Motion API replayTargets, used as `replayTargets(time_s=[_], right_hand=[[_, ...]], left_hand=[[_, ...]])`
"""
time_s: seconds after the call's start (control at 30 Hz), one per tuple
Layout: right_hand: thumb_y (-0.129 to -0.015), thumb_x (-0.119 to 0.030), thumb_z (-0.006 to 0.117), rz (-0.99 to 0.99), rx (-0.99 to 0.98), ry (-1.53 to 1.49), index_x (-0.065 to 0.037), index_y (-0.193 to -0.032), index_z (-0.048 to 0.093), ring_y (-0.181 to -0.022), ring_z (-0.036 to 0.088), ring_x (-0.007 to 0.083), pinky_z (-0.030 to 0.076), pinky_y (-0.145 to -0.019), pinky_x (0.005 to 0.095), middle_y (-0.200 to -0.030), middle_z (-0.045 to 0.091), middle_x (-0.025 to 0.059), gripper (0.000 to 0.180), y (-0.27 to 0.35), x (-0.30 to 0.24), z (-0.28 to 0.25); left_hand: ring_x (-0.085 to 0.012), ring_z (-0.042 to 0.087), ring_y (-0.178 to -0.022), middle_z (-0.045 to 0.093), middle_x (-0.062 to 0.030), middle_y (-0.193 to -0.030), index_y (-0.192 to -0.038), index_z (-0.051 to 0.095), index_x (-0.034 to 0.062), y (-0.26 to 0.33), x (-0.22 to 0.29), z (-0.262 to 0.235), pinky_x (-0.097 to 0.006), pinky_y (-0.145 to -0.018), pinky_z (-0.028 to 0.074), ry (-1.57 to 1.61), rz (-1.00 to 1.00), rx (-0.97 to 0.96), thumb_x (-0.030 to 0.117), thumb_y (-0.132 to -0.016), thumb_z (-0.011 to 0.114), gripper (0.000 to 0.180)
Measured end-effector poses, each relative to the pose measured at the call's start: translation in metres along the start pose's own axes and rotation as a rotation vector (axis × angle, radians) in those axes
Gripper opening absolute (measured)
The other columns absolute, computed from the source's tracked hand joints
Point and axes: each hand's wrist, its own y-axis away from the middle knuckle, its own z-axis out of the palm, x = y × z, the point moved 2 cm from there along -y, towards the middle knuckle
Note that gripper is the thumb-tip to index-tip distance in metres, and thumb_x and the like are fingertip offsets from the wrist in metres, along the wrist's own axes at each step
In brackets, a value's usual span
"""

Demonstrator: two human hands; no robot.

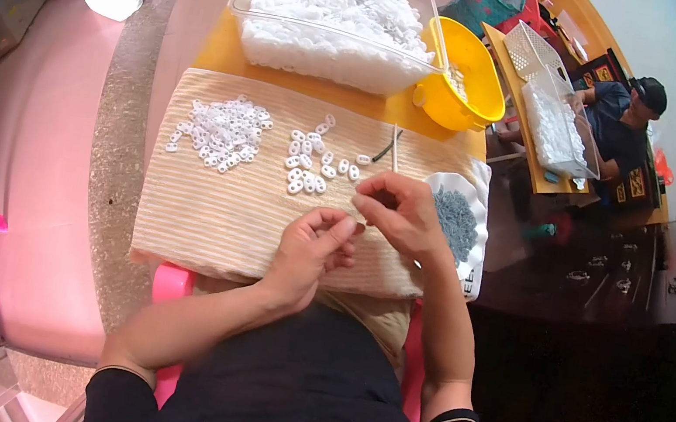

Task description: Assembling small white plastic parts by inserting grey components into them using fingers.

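Both hands are raised close together over a striped cloth. My left hand has its thumb and forefinger pinched together. My right hand, just above and to its right, is also closed in a pinch. Anything between the fingertips is too small to make out. Beyond the hands lie several loose white oval plastic pieces, each with two holes. A larger pile of such pieces is farther left. By my right wrist, a white wavy-rimmed plate holds a heap of small grey-blue bits.
A thin pale stick and a short dark rod lie beyond my right hand. At the table's far side stand a clear bin full of white pieces and a yellow tub. Another person sits at a table on the right.
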Motion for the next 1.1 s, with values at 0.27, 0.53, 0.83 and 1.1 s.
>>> replayTargets(time_s=[0.27, 0.53, 0.83, 1.1], right_hand=[[-0.087, -0.006, 0.065, 0.0, 0.053, -0.244, 0.003, -0.094, 0.065, -0.07, 0.061, 0.0073, 0.05, -0.063, 0.0217, -0.08, 0.065, 0.0027, 0.012, 0.05, 0.001, 0.006], [-0.086, -0.004, 0.066, -0.038, 0.003, -0.43, 0.004, -0.093, 0.065, -0.072, 0.062, 0.009, 0.051, -0.063, 0.0224, -0.083, 0.065, 0.0055, 0.011, 0.068, 0.005, 0.001], [-0.087, -0.004, 0.065, -0.14, -0.003, -0.445, 0.003, -0.093, 0.066, -0.073, 0.062, 0.0104, 0.05, -0.065, 0.0229, -0.083, 0.063, 0.0057, 0.009, 0.077, 0.015, 0.0], [-0.083, -0.002, 0.067, -0.213, 0.308, 0.083, 0.001, -0.094, 0.067, -0.068, 0.056, 0.0118, 0.043, -0.059, 0.0243, -0.08, 0.062, 0.0066, 0.011, 0.085, 0.017, -0.018]], left_hand=[[-0.0109, 0.061, -0.079, 0.063, -0.0036, -0.09, -0.102, 0.059, 0.0052, 0.006, -0.002, 0.009, -0.027, -0.071, 0.054, -0.014, 0.047, -0.075, 0.017, -0.093, 0.06, 0.015], [-0.0121, 0.062, -0.08, 0.064, -0.0056, -0.091, -0.101, 0.059, 0.0041, 0.008, -0.007, 0.009, -0.028, -0.072, 0.055, 0.001, -0.103, -0.235, 0.015, -0.092, 0.06, 0.014], [-0.0111, 0.062, -0.078, 0.065, -0.0067, -0.093, -0.1, 0.057, 0.004, 0.008, -0.007, 0.013, -0.027, -0.071, 0.055, -0.034, -0.151, -0.293, 0.012, -0.093, 0.059, 0.011], [-0.0121, 0.061, -0.079, 0.062, -0.0046, -0.088, -0.109, 0.056, 0.003, 0.008, -0.008, 0.011, -0.028, -0.072, 0.056, -0.101, -0.155, -0.222, 0.009, -0.091, 0.061, 0.02]])
